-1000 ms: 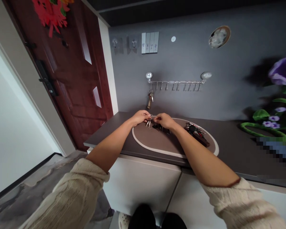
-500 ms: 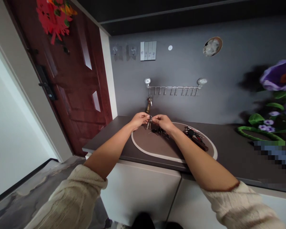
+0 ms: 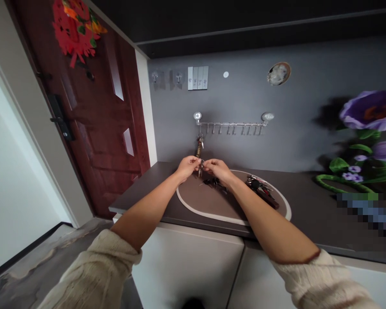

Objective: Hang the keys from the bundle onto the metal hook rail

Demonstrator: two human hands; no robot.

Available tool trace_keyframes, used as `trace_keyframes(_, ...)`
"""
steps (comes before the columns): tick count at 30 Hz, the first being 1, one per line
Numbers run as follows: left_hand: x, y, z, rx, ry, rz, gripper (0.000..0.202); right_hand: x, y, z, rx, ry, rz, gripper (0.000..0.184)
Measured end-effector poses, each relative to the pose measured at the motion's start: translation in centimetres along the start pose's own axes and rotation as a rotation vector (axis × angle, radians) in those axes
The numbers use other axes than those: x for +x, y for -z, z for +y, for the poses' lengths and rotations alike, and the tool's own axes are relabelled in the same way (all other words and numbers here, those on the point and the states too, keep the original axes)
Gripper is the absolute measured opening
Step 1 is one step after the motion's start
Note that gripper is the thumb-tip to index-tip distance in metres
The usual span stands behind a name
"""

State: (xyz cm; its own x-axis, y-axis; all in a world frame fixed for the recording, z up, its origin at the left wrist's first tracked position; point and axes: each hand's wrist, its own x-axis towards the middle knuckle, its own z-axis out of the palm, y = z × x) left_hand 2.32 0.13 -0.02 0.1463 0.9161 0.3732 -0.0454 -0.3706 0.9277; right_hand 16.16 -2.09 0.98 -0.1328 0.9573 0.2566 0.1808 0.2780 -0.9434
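My left hand (image 3: 187, 165) and my right hand (image 3: 216, 167) meet above the far left of an oval brown mat (image 3: 212, 202) on a dark counter. Both pinch a small key ring (image 3: 200, 165) with a few keys dangling between them. Under my right wrist lies a dark bunch of keys (image 3: 212, 183) on the mat. Another bunch of keys with a red-brown fob (image 3: 263, 189) lies further right on the mat. Just behind my hands, one key bunch with a brown tag (image 3: 200, 146) hangs from the left end of a chrome hook rail (image 3: 231, 124).
A dark red door (image 3: 93, 103) with a black lock stands at the left. The grey wall carries a switch panel (image 3: 197, 77), two small hooks and a round ornament (image 3: 278, 73). Purple flowers (image 3: 369, 128) stand at the right on the counter (image 3: 141, 191); white cabinet fronts lie below.
My hands have drawn closer together on the key ring and lifted it slightly toward the rail. The camera has tilted up, showing more of the wall.
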Motion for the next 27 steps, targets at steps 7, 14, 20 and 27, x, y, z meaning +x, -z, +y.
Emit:
trace_keyframes(7,-0.4,-0.5,-0.1,-0.012,-0.037,-0.031,0.027,0.4,0.0,0.8,-0.091,0.11,0.105,0.017)
trace_keyframes(14,-0.5,-0.6,0.1,0.001,-0.074,0.021,0.029,1.0,0.5,0.9,-0.26,0.22,0.173,0.013)
trace_keyframes(20,-0.4,-0.6,0.1,0.114,-0.042,0.108,0.021,2.1,0.8,-0.3,-0.228,0.21,0.218,0.013)
trace_keyframes(27,0.1,-0.5,-1.1,0.241,-0.103,0.088,0.019,4.0,0.5,-4.4,0.177,0.097,0.274,0.005)
